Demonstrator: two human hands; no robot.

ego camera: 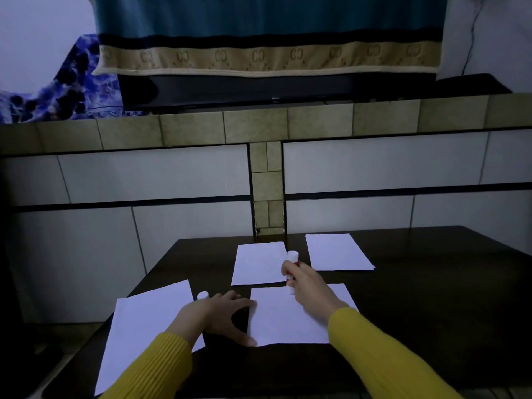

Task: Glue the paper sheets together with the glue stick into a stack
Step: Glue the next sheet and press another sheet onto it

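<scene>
Head view: right hand (305,279) wrapped around glue stick (292,270), fingers curled on its red-and-white barrel, lower end down on nearest sheet (288,318), probably for spreading. Left hand (223,315) spread flat, fingers apart, pressing that sheet's left edge, likely to stop sliding. White cap (202,295) standing just beside, off the stick. Three more thin, flat white sheets lying apart on dark matte table (431,298): left sheet (149,321), middle sheet (259,263), far right sheet (338,251).
</scene>
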